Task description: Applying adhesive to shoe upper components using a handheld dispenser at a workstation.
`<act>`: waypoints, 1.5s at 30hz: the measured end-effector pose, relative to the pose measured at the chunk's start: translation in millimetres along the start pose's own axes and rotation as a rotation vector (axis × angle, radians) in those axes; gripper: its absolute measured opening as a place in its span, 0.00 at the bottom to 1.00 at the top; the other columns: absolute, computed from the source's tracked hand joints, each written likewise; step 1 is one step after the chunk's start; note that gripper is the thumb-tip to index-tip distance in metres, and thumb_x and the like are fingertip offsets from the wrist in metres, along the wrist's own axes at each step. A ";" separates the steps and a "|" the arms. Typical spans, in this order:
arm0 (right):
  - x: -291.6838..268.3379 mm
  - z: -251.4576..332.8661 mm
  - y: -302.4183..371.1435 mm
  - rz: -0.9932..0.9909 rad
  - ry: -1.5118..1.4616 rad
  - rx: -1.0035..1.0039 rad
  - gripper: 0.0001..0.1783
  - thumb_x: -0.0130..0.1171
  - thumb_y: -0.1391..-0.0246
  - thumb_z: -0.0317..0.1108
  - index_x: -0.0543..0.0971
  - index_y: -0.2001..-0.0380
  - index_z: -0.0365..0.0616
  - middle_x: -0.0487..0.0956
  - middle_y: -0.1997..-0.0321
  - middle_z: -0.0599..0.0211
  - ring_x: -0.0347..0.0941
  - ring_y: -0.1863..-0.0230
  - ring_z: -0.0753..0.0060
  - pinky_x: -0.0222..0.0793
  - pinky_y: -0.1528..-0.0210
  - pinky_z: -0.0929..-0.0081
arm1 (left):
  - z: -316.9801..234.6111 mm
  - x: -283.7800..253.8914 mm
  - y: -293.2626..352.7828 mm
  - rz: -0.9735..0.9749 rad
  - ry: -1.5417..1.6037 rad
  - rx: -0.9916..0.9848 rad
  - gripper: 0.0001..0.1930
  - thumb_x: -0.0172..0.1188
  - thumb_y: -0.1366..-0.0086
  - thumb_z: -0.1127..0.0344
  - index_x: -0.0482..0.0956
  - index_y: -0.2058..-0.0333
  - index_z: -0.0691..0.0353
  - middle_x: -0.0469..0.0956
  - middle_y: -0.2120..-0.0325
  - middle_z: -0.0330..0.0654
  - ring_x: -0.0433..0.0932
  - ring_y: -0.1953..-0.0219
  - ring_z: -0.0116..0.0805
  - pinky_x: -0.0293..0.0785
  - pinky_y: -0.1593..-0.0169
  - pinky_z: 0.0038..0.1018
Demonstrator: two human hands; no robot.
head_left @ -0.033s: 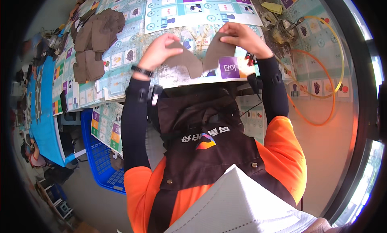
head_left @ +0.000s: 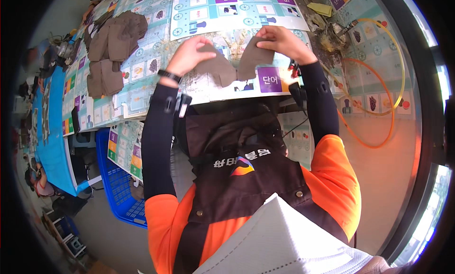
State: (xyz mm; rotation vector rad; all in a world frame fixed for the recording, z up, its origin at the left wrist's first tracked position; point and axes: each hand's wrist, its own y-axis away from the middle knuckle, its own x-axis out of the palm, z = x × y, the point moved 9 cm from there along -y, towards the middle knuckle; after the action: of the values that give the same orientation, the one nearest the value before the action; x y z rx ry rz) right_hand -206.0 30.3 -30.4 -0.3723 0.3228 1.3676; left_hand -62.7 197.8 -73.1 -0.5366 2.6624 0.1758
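Pinching flat, curved brown fabric-like material point(head_left: 218, 69) at its upper edges, the left hand point(head_left: 188, 56) and right hand point(head_left: 281, 41) hold it over the teal-and-white patterned worktop point(head_left: 160, 49); whether its wings join is unclear. Left of this material lies a heap of brown cut pieces point(head_left: 111, 41); right, a looping yellow hose point(head_left: 403, 77).

1. Flat pieces point(head_left: 217, 68): plain grey-brown.
2. Tabletop point(head_left: 159, 49): white and teal print with purple blocks.
3. Basket point(head_left: 105, 162): solid blue.
4. Hoses point(head_left: 403, 75): one yellow, one orange.
5. Shirt point(head_left: 334, 174): bright orange.
6. Apron point(head_left: 258, 191): dark brown, perhaps nearer black.
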 end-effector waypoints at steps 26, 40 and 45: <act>-58.8 -31.0 88.2 -0.228 0.849 0.222 0.27 0.65 0.60 0.28 0.71 0.53 0.43 0.71 0.54 0.53 0.66 0.48 0.46 0.66 0.46 0.60 | -37.3 -3.0 28.9 -0.512 -0.616 0.291 0.14 0.64 0.44 0.65 0.77 0.59 0.59 0.76 0.62 0.43 0.73 0.56 0.45 0.65 0.51 0.38; -55.7 3.1 61.4 -0.335 0.622 0.158 0.18 0.60 0.56 0.26 0.75 0.58 0.40 0.75 0.72 0.46 0.72 0.71 0.44 0.68 0.65 0.59 | -12.2 -12.2 106.4 -0.897 -0.712 0.268 0.07 0.56 0.42 0.73 0.79 0.65 0.55 0.77 0.65 0.37 0.73 0.59 0.39 0.63 0.51 0.35; -18.2 3.4 -11.1 -0.008 0.219 0.311 0.15 0.52 0.60 0.28 0.77 0.65 0.42 0.76 0.76 0.73 0.68 0.77 0.85 0.61 0.80 0.82 | -2.8 -4.5 118.7 -0.901 -0.709 0.203 0.08 0.56 0.43 0.73 0.79 0.65 0.54 0.77 0.65 0.36 0.73 0.58 0.39 0.63 0.51 0.36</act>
State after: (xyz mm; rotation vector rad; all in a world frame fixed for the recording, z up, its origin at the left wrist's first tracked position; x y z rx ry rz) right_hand -198.2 13.9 -18.6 -0.2632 0.7054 1.2462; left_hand -106.9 307.7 -63.8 -1.2533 1.5529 -0.1496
